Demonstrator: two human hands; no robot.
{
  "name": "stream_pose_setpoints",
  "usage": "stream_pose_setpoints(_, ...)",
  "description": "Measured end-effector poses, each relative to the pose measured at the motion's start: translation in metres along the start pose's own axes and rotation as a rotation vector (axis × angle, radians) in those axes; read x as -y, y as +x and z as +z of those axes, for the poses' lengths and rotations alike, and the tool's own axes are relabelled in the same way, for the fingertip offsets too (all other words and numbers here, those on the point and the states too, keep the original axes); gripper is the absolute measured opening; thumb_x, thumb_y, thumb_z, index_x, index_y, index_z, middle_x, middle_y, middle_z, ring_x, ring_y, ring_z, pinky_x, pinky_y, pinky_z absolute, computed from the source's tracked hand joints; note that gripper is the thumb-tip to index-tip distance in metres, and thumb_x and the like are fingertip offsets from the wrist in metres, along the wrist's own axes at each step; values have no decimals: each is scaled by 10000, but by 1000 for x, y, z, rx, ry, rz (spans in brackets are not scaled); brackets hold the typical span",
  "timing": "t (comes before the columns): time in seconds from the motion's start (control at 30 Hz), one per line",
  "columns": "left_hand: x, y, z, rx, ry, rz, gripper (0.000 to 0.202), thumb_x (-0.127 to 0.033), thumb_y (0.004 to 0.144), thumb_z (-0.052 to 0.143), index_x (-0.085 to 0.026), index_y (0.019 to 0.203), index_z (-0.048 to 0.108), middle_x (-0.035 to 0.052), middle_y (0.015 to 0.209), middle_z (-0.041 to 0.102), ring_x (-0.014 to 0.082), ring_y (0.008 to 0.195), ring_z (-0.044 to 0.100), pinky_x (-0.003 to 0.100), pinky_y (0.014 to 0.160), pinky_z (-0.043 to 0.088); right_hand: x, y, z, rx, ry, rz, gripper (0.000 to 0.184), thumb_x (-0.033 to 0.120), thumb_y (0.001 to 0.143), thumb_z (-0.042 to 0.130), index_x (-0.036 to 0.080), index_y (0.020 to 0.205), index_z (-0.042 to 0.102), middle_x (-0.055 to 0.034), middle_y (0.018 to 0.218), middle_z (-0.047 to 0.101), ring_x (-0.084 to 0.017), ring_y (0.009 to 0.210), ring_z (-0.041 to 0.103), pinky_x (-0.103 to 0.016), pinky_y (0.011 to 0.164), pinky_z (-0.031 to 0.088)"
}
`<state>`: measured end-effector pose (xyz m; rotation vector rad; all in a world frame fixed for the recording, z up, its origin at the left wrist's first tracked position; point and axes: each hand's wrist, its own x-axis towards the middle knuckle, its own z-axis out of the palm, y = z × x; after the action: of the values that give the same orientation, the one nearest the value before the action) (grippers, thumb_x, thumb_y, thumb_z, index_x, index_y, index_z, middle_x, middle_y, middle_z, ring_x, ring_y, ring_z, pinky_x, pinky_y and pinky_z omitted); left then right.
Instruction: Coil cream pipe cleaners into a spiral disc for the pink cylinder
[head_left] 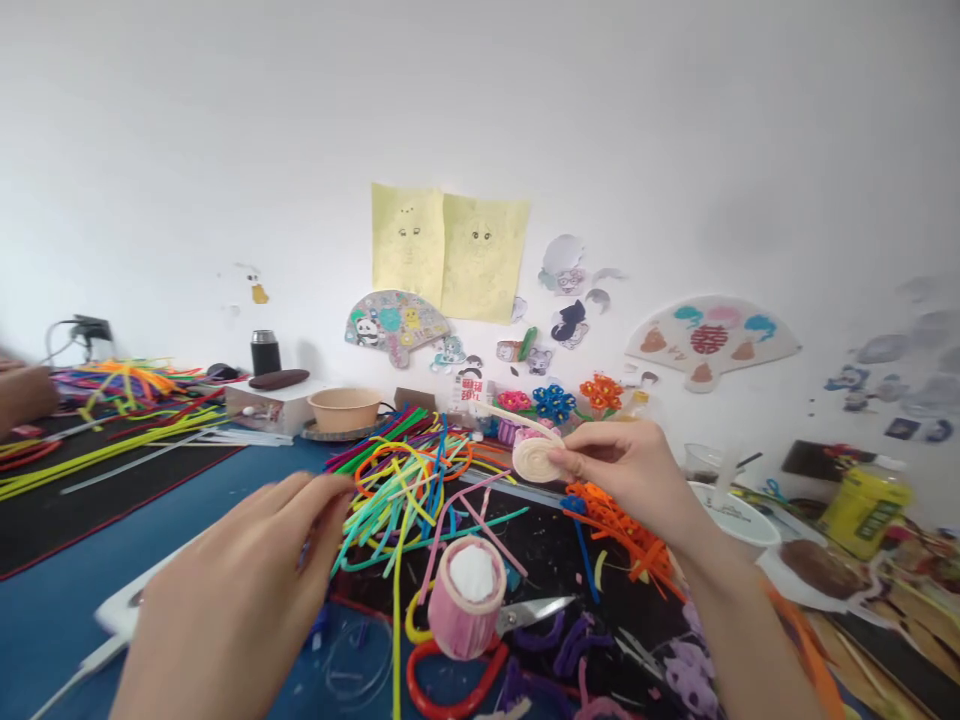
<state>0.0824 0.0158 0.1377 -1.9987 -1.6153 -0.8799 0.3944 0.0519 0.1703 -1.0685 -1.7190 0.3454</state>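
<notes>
My right hand [622, 465] pinches a flat cream pipe-cleaner coil [529, 460] between thumb and fingers, and its loose end sticks out to the upper left. My left hand [240, 580] hovers at the lower left beside loose pipe cleaners [390, 500]; its fingers are bent in toward the thumb, and whatever they may hold is hidden. Between and below both hands stands a small pink pipe-cleaner pot [459, 628] with a cream rim and white stuffing. It partly covers scissors with a red and yellow handle [465, 690] and metal blades.
Orange pipe-cleaner pieces [630, 540] and purple scraps [570, 645] lie around the pot. Farther back are flower pots with a blue flower [553, 402], a tan bowl [345, 408], and a black thermos [265, 352]. At right are a white bowl [739, 515] and yellow bottle [866, 505].
</notes>
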Motion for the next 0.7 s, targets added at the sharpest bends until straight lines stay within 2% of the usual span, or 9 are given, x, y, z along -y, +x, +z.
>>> stream_pose_setpoints(0.03, 17, -18, 6, 74, 51, -94, 385, -396, 937, 341, -288, 1007, 703, 49, 992, 773, 307, 804, 713, 382, 611, 464, 1, -1, 4, 23, 19, -7, 244, 398, 766, 772, 187, 644, 772, -32, 583, 676, -171, 536, 579, -272, 496, 432)
stream_pose_setpoints(0.07, 33, -36, 12, 151, 69, -141, 378, -370, 927, 353, -270, 982, 713, 63, 1017, 770, 325, 867, 713, 419, 700, 500, 2, -2, 8, 48, 41, -10, 242, 396, 765, 774, 186, 645, 770, -33, 587, 675, -172, 541, 579, -274, 501, 434)
stream_pose_setpoints(0.17, 63, -73, 27, 305, 143, -130, 411, -310, 905, 345, -209, 922, 744, 136, 994, 761, 380, 926, 701, 508, 821, 510, 7, -6, 21, 96, 94, -5, 238, 389, 757, 784, 192, 628, 758, -26, 567, 668, -169, 529, 573, -275, 500, 435)
stream_pose_setpoints(0.27, 66, -86, 31, 411, 252, -127, 445, -277, 910, 355, -113, 1052, 743, 224, 1096, 725, 417, 1002, 682, 530, 832, 515, 12, -10, 32, 113, 116, -11, 231, 389, 748, 795, 200, 622, 758, -24, 571, 684, -174, 532, 589, -278, 503, 450)
stream_pose_setpoints(0.37, 59, -87, 32, 500, 286, -131, 433, -229, 926, 374, -96, 1165, 710, 215, 1080, 724, 394, 1036, 675, 502, 844, 514, 17, -13, 36, 135, 127, -27, 227, 390, 739, 805, 199, 622, 764, -28, 578, 699, -181, 535, 606, -280, 506, 465)
stream_pose_setpoints(0.47, 62, -90, 42, 521, 274, -151, 426, -205, 959, 353, -105, 1208, 684, 186, 1051, 721, 364, 1030, 669, 459, 841, 504, 22, -14, 36, 155, 125, -40, 253, 396, 743, 805, 194, 600, 752, -26, 562, 686, -172, 527, 597, -270, 494, 449)
stream_pose_setpoints(0.57, 73, -94, 57, 496, 215, -166, 410, -195, 967, 401, -66, 1282, 629, 187, 1075, 705, 347, 1029, 642, 438, 875, 482, 25, -14, 35, 185, 121, -53, 281, 383, 747, 801, 185, 563, 725, -22, 544, 665, -155, 514, 569, -255, 479, 418)
stream_pose_setpoints(0.7, 82, -100, 73, 440, 237, -86, 455, -60, 957, 346, -77, 1314, 627, 183, 1021, 682, 330, 968, 626, 449, 876, 467, 23, -12, 35, 206, 108, -64, 236, 321, 754, 786, 172, 580, 728, -23, 553, 668, -143, 517, 561, -247, 488, 403)
